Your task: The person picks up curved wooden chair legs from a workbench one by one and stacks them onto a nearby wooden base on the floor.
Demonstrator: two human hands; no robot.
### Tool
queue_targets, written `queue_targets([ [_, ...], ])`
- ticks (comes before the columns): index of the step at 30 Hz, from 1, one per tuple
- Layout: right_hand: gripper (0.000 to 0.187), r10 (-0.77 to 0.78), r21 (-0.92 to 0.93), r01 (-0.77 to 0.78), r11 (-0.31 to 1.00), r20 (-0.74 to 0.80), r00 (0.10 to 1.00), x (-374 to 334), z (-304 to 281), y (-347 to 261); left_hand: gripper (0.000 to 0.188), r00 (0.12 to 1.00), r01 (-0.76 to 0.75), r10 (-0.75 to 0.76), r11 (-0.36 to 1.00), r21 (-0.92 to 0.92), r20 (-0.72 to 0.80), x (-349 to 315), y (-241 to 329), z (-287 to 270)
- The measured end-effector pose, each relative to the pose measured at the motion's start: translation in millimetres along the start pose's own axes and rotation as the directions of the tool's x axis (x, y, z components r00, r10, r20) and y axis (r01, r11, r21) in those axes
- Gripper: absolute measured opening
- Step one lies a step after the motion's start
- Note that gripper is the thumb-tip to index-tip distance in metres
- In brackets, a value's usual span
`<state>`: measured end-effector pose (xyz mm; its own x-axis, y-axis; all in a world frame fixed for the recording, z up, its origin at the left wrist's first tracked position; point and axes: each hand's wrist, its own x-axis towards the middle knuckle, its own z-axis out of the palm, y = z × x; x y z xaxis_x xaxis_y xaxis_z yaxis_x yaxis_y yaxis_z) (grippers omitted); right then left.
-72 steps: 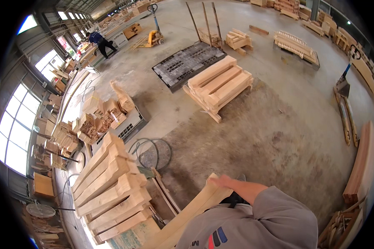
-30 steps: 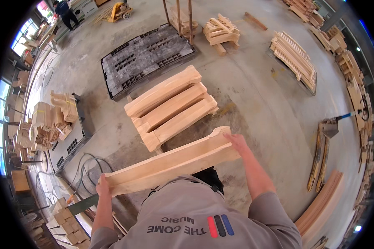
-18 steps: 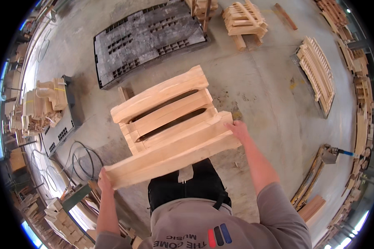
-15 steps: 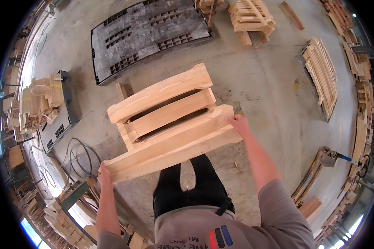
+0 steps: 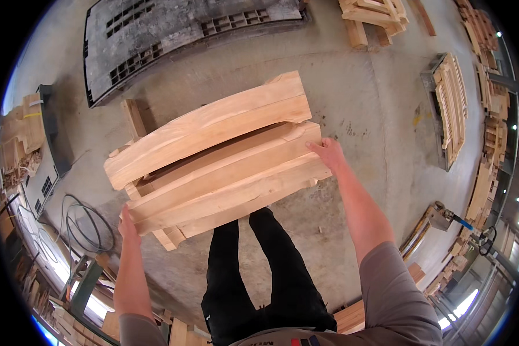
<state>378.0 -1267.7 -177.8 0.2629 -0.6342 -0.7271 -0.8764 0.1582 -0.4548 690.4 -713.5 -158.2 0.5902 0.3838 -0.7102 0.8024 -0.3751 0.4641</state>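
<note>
A long, pale, shaped wooden beam [image 5: 230,170] spans between my two hands over a stack of similar pieces. My left hand [image 5: 127,221] grips its left end, and my right hand [image 5: 328,154] grips the right end with the thumb on top. Just beyond it lies another curved wooden beam [image 5: 213,130], with a dark gap between the two. Below the held beam's left end, a short wooden crosspiece [image 5: 168,237] sticks out toward me. Whether the held beam rests on the stack is hard to see; the undersides of my fingers are hidden.
A grey-black plastic pallet [image 5: 173,40] lies on the floor beyond. A wood block [image 5: 133,118] sits behind the stack. Coiled hose [image 5: 86,225] is at left, near stacked wood [image 5: 26,124]. Slatted wooden pieces [image 5: 451,104] lie at right, and more wooden parts [image 5: 378,14] stand at the far right.
The held beam has moved away from me over the stack, now covering the middle piece seen before. My view has shifted, showing more of my legs.
</note>
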Motion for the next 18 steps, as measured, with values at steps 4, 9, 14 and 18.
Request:
queue_targets([
  [4, 0.048, 0.058, -0.030, -0.058, 0.998, -0.007, 0.998, 0.8, 8.3, -9.1, 0.075, 0.999, 0.044, -0.044, 0.999, 0.007, -0.020, 19.2, -9.4, 10.5],
  [9, 0.048, -0.005, 0.034, 0.006, 0.999, -0.038, 0.999, 13.4, 12.7, -3.3, 0.073, 0.999, 0.044, -0.044, 0.999, -0.018, -0.020, 41.7, -16.8, 10.7],
  [14, 0.049, -0.015, -0.020, 0.014, 1.000, -0.053, 0.998, 18.1, 13.7, 2.7, 0.075, 0.998, 0.061, -0.061, 0.998, -0.003, 0.014, 46.1, -12.3, 23.0],
  [18, 0.048, -0.042, 0.068, 0.050, 0.996, -0.116, 0.992, 15.0, 28.5, -15.2, 0.077, 0.999, 0.035, -0.033, 0.997, 0.065, -0.031, 50.5, -10.3, 19.5],
])
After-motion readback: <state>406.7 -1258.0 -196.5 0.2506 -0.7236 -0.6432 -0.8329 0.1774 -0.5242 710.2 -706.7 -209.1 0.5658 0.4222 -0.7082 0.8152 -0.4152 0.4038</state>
